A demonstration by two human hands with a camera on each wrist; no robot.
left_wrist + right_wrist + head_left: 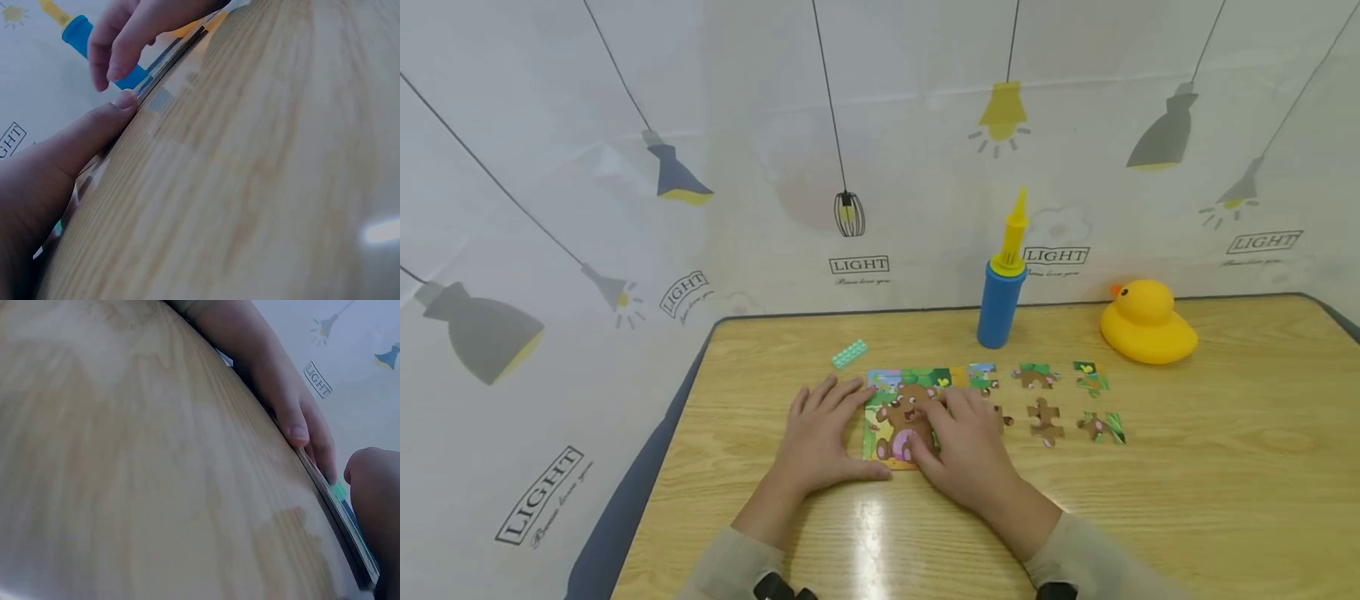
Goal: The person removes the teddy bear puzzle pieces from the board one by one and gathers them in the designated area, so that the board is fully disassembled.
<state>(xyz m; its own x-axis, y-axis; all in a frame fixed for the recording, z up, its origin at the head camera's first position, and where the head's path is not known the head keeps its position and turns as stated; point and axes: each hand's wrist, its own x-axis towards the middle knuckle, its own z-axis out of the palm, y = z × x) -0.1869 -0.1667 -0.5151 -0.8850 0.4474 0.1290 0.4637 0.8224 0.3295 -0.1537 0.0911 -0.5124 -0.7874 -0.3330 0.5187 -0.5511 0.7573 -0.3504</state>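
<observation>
A partly joined bear jigsaw lies flat on the wooden table. My left hand lies flat just left of it, fingers spread, with the thumb along its near edge. My right hand rests over the jigsaw's right side, fingertips pressing on the picture. In the left wrist view my left thumb touches the jigsaw's edge while the right hand's fingers hover above. The right wrist view shows the left hand against the jigsaw's edge. Neither hand holds anything.
Several loose jigsaw pieces lie to the right of the hands. A blue pump with a yellow nozzle stands behind them. A yellow rubber duck sits at the back right, and a small teal brick behind the left hand.
</observation>
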